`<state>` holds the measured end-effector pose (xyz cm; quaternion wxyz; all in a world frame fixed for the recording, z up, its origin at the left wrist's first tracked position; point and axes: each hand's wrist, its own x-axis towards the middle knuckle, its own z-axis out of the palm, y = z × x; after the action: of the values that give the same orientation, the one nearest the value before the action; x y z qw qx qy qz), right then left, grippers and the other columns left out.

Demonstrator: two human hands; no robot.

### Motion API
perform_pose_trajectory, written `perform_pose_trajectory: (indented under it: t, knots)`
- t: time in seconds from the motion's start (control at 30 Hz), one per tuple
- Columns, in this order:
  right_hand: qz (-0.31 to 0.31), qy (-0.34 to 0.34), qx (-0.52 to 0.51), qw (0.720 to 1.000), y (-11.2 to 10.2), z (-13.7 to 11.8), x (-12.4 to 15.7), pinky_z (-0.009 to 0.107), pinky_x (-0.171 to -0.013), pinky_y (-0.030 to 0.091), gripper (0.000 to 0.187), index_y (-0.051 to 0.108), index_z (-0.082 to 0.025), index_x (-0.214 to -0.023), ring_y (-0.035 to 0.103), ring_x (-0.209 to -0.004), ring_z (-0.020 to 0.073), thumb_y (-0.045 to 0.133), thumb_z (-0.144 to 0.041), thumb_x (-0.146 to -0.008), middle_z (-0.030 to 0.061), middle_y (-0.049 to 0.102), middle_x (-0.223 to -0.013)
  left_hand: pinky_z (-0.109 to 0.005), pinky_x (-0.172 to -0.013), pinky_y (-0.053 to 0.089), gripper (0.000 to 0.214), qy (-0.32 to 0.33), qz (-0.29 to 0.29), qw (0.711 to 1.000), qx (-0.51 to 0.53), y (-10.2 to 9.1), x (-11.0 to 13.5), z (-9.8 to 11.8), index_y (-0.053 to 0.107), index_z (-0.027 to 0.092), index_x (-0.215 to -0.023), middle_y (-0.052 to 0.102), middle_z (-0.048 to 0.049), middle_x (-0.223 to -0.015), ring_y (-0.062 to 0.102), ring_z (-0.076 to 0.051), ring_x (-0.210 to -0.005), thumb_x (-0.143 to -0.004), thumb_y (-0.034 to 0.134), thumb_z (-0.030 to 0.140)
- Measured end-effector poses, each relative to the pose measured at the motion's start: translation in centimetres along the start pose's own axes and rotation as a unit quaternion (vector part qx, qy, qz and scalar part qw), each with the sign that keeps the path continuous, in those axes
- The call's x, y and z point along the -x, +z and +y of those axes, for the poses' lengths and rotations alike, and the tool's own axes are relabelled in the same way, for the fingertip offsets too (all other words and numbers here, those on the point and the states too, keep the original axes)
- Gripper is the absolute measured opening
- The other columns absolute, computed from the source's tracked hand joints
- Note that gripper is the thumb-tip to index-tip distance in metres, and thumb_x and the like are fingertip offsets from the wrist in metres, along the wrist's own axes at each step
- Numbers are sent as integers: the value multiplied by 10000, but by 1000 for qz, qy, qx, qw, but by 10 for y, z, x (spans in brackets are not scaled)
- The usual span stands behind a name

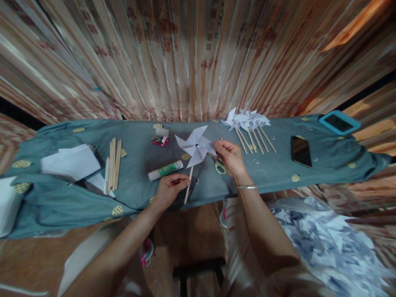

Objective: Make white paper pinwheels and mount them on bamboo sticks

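A white paper pinwheel (196,147) on a wooden stick is held up over the blue-green cloth (139,156). My left hand (169,189) pinches the stick near its lower end. My right hand (229,159) pinches one paper blade at the pinwheel's right side. Under my right hand lie scissors (219,166) with light green handles. A glue stick (165,170) lies just left of the pinwheel's stick.
Several finished pinwheels (247,123) lie at the back right. A bundle of wooden sticks (114,165) and white paper sheets (71,161) lie left. A small box of pins (161,137), a black phone (300,151) and a blue-framed device (339,122) also rest on the cloth.
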<state>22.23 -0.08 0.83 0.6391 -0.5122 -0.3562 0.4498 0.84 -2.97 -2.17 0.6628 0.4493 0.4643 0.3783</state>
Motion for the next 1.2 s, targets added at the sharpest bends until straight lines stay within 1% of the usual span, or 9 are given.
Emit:
perform_pose_trajectory:
  t: [0.2, 0.33, 0.47, 0.67, 0.87, 0.93, 1.07, 1.2]
  knots:
    - [-12, 12, -6, 1000, 1, -1, 2, 242, -546, 350, 269, 712, -220, -602, 459, -526, 84, 867, -425, -526, -49, 590, -531, -246, -640, 502, 346, 10, 18, 1000, -14, 0, -2, 0, 782, 196, -672, 742, -15, -677, 628, -141, -639, -462, 911, 439]
    - [-26, 20, 11, 999, 4, 0, 5, 249, -559, 378, 313, 707, -222, -604, 493, -548, 98, 878, -471, -520, -36, 623, -565, -256, -646, 513, 381, 17, 32, 999, -20, 0, -5, 0, 779, 190, -678, 743, -20, -681, 634, -147, -641, -453, 909, 468]
    - [-42, 18, 18, 999, 6, 2, 8, 250, -559, 385, 355, 712, -217, -613, 491, -549, 100, 878, -519, -524, -35, 628, -570, -259, -650, 514, 397, 19, 42, 999, -19, -1, -6, 1, 775, 189, -679, 736, -15, -678, 632, -146, -643, -442, 912, 477]
    - [-52, 39, 20, 998, 13, 1, 11, 250, -550, 404, 433, 706, -221, -574, 507, -536, 103, 897, -588, -448, -27, 644, -558, -257, -682, 510, 380, 25, 40, 999, 2, -1, -7, 2, 768, 192, -678, 725, -3, -686, 622, -137, -659, -448, 921, 453]
    - [-67, 48, 21, 996, 17, 0, 15, 256, -555, 418, 438, 709, -224, -579, 532, -564, 114, 902, -596, -450, -8, 683, -609, -276, -701, 513, 380, 34, 32, 999, -6, -2, -10, -1, 767, 182, -709, 722, -12, -715, 628, -148, -681, -487, 906, 456]
    - [-76, 55, 11, 996, 18, 0, 16, 252, -561, 423, 444, 712, -223, -591, 537, -570, 109, 908, -595, -449, -13, 678, -613, -268, -693, 507, 366, 33, 34, 999, -1, -1, -10, -1, 769, 183, -704, 721, -9, -708, 621, -142, -672, -483, 909, 439]
    - [-86, 74, -46, 992, 17, 1, 16, 238, -566, 430, 451, 700, -219, -592, 533, -559, 93, 895, -612, -486, -32, 637, -584, -259, -680, 499, 359, 25, 36, 999, 3, 1, -9, 1, 772, 186, -703, 724, -7, -702, 617, -137, -665, -476, 915, 425]
    - [-83, 83, -68, 991, 17, 2, 16, 233, -547, 413, 422, 691, -214, -585, 519, -548, 88, 915, -555, -480, -38, 619, -566, -245, -675, 494, 357, 17, 33, 999, 15, 3, -8, 1, 768, 185, -678, 721, -3, -685, 616, -127, -657, -446, 926, 406]
